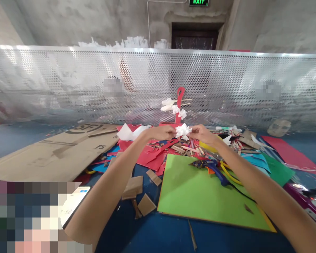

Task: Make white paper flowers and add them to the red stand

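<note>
Both arms reach forward over the cluttered table. Between my hands is a white paper flower (183,131) with ruffled petals. From its left side my left hand (164,133) pinches it, while the closed fingers of my right hand (200,132) grip its right edge. Just behind stands an upright red strip (180,96) with a looped top. Smaller white flowers (182,114) and pale bud shapes (168,107) on thin sticks are at that strip. Exactly where the fingertips meet the flower is too small to make out.
A glue gun (213,168) lies on a green sheet (200,196). Red paper scraps (150,156) and pencils (191,149) are heaped around my hands. Large cardboard (55,151) covers the left side, with cut cardboard pieces (146,204) nearer. A perforated metal screen (81,84) bounds the back.
</note>
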Demonstrator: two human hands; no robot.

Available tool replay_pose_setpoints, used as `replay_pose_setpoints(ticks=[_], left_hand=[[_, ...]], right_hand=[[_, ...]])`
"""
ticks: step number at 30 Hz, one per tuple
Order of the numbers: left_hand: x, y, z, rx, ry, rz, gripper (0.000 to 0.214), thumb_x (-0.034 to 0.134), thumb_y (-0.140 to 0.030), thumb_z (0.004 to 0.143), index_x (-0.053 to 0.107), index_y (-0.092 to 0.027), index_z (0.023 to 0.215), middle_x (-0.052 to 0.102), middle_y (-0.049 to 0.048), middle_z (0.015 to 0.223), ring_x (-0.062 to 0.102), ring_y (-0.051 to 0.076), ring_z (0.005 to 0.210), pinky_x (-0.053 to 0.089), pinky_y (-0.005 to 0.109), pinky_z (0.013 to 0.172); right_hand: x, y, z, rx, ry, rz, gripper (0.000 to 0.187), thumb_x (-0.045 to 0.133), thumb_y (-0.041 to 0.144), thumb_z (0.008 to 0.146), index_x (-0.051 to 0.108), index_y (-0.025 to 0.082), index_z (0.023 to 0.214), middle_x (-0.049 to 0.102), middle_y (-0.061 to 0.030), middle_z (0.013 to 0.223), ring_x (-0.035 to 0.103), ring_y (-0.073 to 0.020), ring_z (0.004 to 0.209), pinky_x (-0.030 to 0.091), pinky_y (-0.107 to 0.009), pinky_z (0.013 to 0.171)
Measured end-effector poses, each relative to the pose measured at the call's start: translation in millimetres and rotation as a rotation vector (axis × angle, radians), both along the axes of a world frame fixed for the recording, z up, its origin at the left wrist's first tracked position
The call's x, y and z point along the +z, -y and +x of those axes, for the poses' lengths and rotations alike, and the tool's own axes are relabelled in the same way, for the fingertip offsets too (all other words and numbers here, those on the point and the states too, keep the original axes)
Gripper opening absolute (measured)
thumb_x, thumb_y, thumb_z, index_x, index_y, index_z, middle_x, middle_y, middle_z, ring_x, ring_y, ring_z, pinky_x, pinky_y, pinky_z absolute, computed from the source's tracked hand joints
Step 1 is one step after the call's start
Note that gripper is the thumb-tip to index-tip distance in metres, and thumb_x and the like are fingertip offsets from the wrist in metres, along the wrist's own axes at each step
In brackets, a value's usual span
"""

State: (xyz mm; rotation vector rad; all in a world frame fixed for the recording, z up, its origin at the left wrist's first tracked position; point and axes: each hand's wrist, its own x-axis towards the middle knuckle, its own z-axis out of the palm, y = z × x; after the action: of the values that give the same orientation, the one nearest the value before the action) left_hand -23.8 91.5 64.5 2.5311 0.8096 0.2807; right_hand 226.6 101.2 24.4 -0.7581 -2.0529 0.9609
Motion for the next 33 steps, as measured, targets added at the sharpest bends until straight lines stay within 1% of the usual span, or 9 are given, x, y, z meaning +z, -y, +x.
replay_pose_setpoints(ticks=[2, 4, 10, 15, 17, 20, 23, 27, 33], left_hand=[[0.4, 1, 0, -0.014, 0.017, -0.067, 0.019, 0.048, -0.015, 0.077, 0.038, -0.019, 0.061, 0.034, -0.0023, 0.055, 0.028, 0.011, 0.049, 0.024, 0.029, 0.052], [-0.2, 2, 0, -0.015, 0.039, -0.125, 0.020, 0.048, -0.015, 0.077, 0.038, -0.019, 0.061, 0.034, -0.0019, 0.055, 0.027, 0.011, 0.049, 0.025, 0.030, 0.052], [-2.9, 1, -1, -0.006, 0.122, -0.296, 0.022, 0.050, -0.017, 0.077, 0.042, -0.019, 0.056, 0.036, -0.0008, 0.054, 0.027, 0.010, 0.049, 0.027, 0.030, 0.051], [-1.5, 6, -2, 0.007, 0.207, -0.405, 0.021, 0.052, -0.026, 0.084, 0.056, -0.017, 0.065, 0.031, -0.0035, 0.052, 0.024, 0.009, 0.048, 0.025, 0.028, 0.050], [-3.6, 6, -1, 0.005, 0.265, -0.466, 0.019, 0.054, -0.028, 0.085, 0.060, -0.016, 0.071, 0.029, -0.0042, 0.053, 0.022, 0.009, 0.047, 0.023, 0.027, 0.048], [-10.7, 2, 1, 0.014, 0.362, -0.568, 0.013, 0.057, -0.025, 0.081, 0.062, -0.015, 0.074, 0.026, -0.0051, 0.053, 0.019, 0.008, 0.046, 0.019, 0.025, 0.045], [-17.0, -3, 2, 0.038, 0.437, -0.666, 0.010, 0.058, -0.021, 0.077, 0.059, -0.015, 0.070, 0.026, -0.0055, 0.052, 0.019, 0.006, 0.045, 0.020, 0.022, 0.043], [-16.5, -3, 0, 0.069, 0.435, -0.690, 0.012, 0.060, -0.025, 0.081, 0.063, -0.014, 0.076, 0.027, -0.0061, 0.051, 0.019, 0.006, 0.044, 0.020, 0.021, 0.042], [-14.6, 1, 2, 0.068, 0.441, -0.590, 0.029, 0.054, -0.040, 0.091, 0.068, -0.015, 0.093, 0.025, -0.0062, 0.054, 0.020, 0.007, 0.045, 0.020, 0.023, 0.044]], right_hand=[[-3.0, 0, -2, 0.015, -0.031, -0.057, 0.034, 0.078, 0.046, 0.069, 0.073, 0.016, 0.084, 0.066, -0.0029, 0.076, 0.055, -0.0137, 0.066, 0.043, -0.028, 0.065], [-4.3, 3, -4, 0.028, -0.057, -0.091, 0.035, 0.079, 0.045, 0.068, 0.073, 0.016, 0.085, 0.067, -0.0030, 0.078, 0.055, -0.0131, 0.066, 0.043, -0.027, 0.065], [-4.4, 11, -12, 0.101, -0.125, -0.195, 0.037, 0.080, 0.050, 0.066, 0.071, 0.016, 0.077, 0.066, -0.0028, 0.072, 0.056, -0.0139, 0.065, 0.047, -0.028, 0.065], [-6.1, 10, -17, 0.094, -0.274, -0.298, 0.035, 0.085, 0.040, 0.062, 0.073, 0.018, 0.087, 0.067, -0.0026, 0.077, 0.057, -0.0121, 0.064, 0.050, -0.027, 0.064], [-6.2, 10, -19, 0.122, -0.340, -0.330, 0.036, 0.086, 0.037, 0.062, 0.073, 0.019, 0.091, 0.068, -0.0023, 0.081, 0.058, -0.0110, 0.065, 0.051, -0.026, 0.064], [-4.1, 15, -23, 0.191, -0.359, -0.380, 0.035, 0.084, 0.034, 0.067, 0.073, 0.019, 0.097, 0.070, -0.0042, 0.089, 0.061, -0.0119, 0.069, 0.052, -0.026, 0.066], [0.5, 21, -28, 0.200, -0.356, -0.399, 0.033, 0.083, 0.031, 0.069, 0.073, 0.019, 0.098, 0.072, -0.0047, 0.090, 0.065, -0.0136, 0.075, 0.053, -0.027, 0.071], [5.6, 21, -32, 0.108, -0.405, -0.381, 0.030, 0.084, 0.028, 0.066, 0.073, 0.019, 0.094, 0.073, -0.0036, 0.088, 0.066, -0.0136, 0.077, 0.053, -0.027, 0.075], [4.1, 11, -31, -0.132, -0.476, -0.294, 0.037, 0.087, 0.028, 0.059, 0.067, 0.018, 0.088, 0.071, -0.0021, 0.081, 0.064, -0.0138, 0.072, 0.052, -0.029, 0.073]])
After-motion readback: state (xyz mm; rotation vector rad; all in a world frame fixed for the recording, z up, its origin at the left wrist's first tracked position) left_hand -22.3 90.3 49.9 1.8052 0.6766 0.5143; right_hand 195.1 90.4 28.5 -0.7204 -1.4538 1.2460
